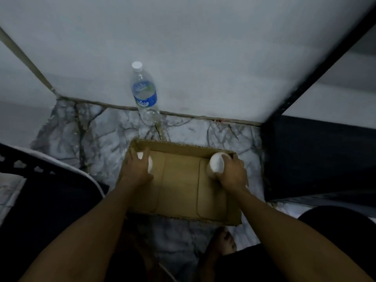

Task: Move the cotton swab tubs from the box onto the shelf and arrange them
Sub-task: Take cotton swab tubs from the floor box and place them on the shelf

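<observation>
An open cardboard box (181, 192) lies on the marble floor in front of me. Inside it at the far left, my left hand (136, 169) grips a white-lidded cotton swab tub (150, 164), mostly hidden under my fingers. At the far right corner of the box, my right hand (232, 175) grips a second tub (216, 164), tilted so its white lid faces the camera. The rest of the box floor shows bare cardboard. No shelf is visible in this view.
A clear water bottle (144, 94) with a blue label stands against the white wall beyond the box. A dark panel (317, 159) rises at the right, dark fabric (50, 200) lies at the left, and my bare foot (222, 241) rests just before the box.
</observation>
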`<action>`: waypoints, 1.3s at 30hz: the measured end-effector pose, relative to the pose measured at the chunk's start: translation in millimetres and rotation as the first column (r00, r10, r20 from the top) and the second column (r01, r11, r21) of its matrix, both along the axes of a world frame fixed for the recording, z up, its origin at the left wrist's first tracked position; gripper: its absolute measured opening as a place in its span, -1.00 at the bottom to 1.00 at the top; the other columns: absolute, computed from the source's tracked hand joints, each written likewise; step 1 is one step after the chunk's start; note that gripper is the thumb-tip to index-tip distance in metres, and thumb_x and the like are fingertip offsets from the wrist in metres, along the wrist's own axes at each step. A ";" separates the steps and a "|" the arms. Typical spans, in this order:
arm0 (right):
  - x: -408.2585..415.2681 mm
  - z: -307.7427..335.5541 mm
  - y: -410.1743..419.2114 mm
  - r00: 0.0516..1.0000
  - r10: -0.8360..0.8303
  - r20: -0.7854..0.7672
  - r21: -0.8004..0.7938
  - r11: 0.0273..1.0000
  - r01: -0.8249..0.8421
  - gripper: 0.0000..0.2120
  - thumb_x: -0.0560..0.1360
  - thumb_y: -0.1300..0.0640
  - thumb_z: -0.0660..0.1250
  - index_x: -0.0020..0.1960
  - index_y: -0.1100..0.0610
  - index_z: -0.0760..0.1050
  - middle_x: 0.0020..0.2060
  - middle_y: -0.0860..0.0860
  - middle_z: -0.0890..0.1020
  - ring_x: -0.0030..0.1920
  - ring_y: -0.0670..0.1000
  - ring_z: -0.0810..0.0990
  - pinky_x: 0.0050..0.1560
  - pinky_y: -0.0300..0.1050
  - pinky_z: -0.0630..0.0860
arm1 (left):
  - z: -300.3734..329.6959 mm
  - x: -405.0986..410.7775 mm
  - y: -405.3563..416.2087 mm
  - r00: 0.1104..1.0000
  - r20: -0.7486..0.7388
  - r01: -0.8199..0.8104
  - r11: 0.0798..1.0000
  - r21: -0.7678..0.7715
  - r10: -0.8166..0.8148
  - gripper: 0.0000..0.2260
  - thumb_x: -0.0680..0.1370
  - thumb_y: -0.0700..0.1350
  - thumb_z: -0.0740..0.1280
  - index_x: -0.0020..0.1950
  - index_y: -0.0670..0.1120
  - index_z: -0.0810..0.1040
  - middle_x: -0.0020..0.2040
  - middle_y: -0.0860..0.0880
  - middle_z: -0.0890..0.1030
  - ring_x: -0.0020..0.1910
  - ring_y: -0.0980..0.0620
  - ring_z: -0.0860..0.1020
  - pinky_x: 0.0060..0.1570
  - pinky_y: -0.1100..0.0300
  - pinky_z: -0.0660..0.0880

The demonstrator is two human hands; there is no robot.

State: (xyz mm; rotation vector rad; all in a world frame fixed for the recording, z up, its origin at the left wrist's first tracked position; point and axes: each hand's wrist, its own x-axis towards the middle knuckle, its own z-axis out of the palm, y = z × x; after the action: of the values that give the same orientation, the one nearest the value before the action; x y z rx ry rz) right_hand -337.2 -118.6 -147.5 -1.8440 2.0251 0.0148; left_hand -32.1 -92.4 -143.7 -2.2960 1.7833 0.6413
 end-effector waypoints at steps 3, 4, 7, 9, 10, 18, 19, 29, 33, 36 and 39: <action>8.2 0.0 -8.8 0.995 -0.015 -0.098 -0.026 1.000 0.013 -0.31 0.39 -0.11 0.42 0.43 -0.01 0.24 0.36 0.14 0.26 0.31 0.17 0.26 0.21 0.07 0.29 | -18.5 10.8 2.2 0.994 0.095 0.056 0.998 0.018 -0.057 -0.12 0.43 0.20 0.39 0.56 0.04 -0.08 0.52 -0.31 -0.04 0.50 -0.29 -0.08 0.41 -0.18 0.05; 11.0 0.0 -12.3 0.993 -0.026 -0.111 -0.020 1.000 0.024 -0.30 0.37 -0.13 0.43 0.43 -0.02 0.25 0.32 0.14 0.28 0.29 0.17 0.26 0.20 0.07 0.29 | -21.4 9.8 2.9 0.989 0.130 0.074 0.997 -0.003 -0.073 -0.14 0.44 0.21 0.37 0.56 0.03 -0.06 0.52 -0.30 0.01 0.50 -0.29 -0.06 0.41 -0.16 0.06; 19.7 -2.0 -18.9 0.991 -0.043 -0.128 -0.007 0.999 0.043 -0.25 0.32 -0.20 0.44 0.41 -0.01 0.26 0.27 0.18 0.30 0.26 0.20 0.28 0.21 0.11 0.30 | -21.0 1.8 0.6 0.986 0.161 0.045 0.997 -0.059 -0.035 -0.14 0.40 0.22 0.40 0.55 0.05 0.01 0.49 -0.23 0.15 0.49 -0.26 0.01 0.40 -0.11 0.10; 25.0 -6.0 -15.5 0.989 -0.015 -0.147 0.027 0.999 0.019 -0.19 0.34 -0.25 0.41 0.46 0.02 0.19 0.31 0.22 0.27 0.29 0.22 0.27 0.25 0.11 0.30 | -18.8 -0.4 0.3 0.993 0.120 -0.003 0.998 -0.070 0.012 -0.10 0.33 0.27 0.43 0.53 0.04 0.06 0.46 -0.20 0.23 0.49 -0.23 0.03 0.39 -0.09 0.12; 27.0 -8.4 -10.9 0.985 0.017 -0.169 0.044 0.999 -0.009 -0.17 0.35 -0.27 0.39 0.47 0.01 0.15 0.34 0.23 0.23 0.30 0.23 0.24 0.28 0.11 0.28 | -17.5 -1.1 2.5 0.996 0.083 -0.029 0.997 -0.077 0.035 -0.08 0.31 0.28 0.44 0.52 0.02 0.08 0.45 -0.20 0.25 0.49 -0.22 0.02 0.39 -0.08 0.12; 43.9 -4.7 9.0 0.999 -0.032 0.038 0.079 0.996 0.029 -0.36 0.40 -0.12 0.44 0.40 -0.02 0.29 0.47 0.17 0.01 0.42 0.25 0.05 0.33 0.22 0.26 | 0.8 -7.4 51.3 0.957 -0.254 -0.171 0.979 -0.115 0.137 -0.09 0.25 0.22 0.53 0.50 0.09 0.19 0.34 -0.16 0.38 0.28 -0.16 0.38 0.19 -0.01 0.38; 44.8 -2.4 10.6 0.997 -0.057 0.059 0.070 0.996 0.053 -0.44 0.40 -0.08 0.44 0.33 -0.03 0.35 0.47 0.16 -0.01 0.40 0.26 0.08 0.30 0.21 0.31 | 3.6 -9.9 59.1 0.942 -0.294 -0.199 0.974 -0.110 0.159 -0.13 0.27 0.22 0.52 0.49 0.13 0.21 0.33 -0.16 0.38 0.26 -0.15 0.38 0.17 -0.01 0.40; 57.0 28.4 49.8 0.988 0.115 0.107 0.292 0.946 -0.141 -0.32 0.34 0.00 0.44 0.41 -0.09 0.25 0.35 0.14 0.24 0.33 0.22 0.28 0.30 0.08 0.35 | 30.6 -23.9 112.3 0.906 -0.378 -0.213 0.977 -0.026 0.188 -0.41 0.37 0.07 0.44 0.36 0.26 0.34 0.36 -0.16 0.14 0.38 -0.25 0.14 0.35 -0.14 0.23; 69.0 41.7 75.2 0.976 0.154 0.156 0.273 0.942 -0.193 -0.34 0.31 0.00 0.49 0.34 -0.17 0.29 0.39 0.12 0.08 0.34 0.25 0.19 0.25 0.10 0.35 | 52.0 -29.7 116.0 0.891 -0.421 -0.259 0.953 -0.157 0.172 -0.56 0.40 0.10 0.44 0.26 0.20 0.44 0.32 -0.13 0.18 0.33 -0.18 0.16 0.32 -0.07 0.23; 77.1 54.7 92.0 0.957 0.192 0.216 0.204 0.950 -0.237 -0.44 0.33 -0.03 0.45 0.28 -0.12 0.33 0.36 0.14 0.12 0.29 0.26 0.22 0.20 0.11 0.39 | 65.4 -32.3 123.1 0.902 -0.407 -0.250 0.943 -0.219 0.145 -0.65 0.44 0.09 0.40 0.21 0.20 0.48 0.34 -0.12 0.21 0.33 -0.19 0.19 0.31 -0.02 0.25; 84.3 72.4 103.2 0.913 0.289 0.288 0.163 0.925 -0.344 -0.41 0.32 -0.09 0.45 0.28 -0.12 0.31 0.33 0.15 0.21 0.29 0.27 0.26 0.19 0.07 0.40 | 80.2 -30.7 136.0 0.899 -0.417 -0.258 0.934 -0.249 0.137 -0.49 0.38 0.08 0.43 0.31 0.19 0.42 0.35 -0.06 0.25 0.33 -0.13 0.24 0.26 0.08 0.30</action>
State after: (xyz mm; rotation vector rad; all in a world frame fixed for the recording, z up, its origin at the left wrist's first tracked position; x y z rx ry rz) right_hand -252.9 -15.3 -75.1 -1.9072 1.4714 0.0723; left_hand -62.8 43.6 -63.5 -2.7405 1.9378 0.9929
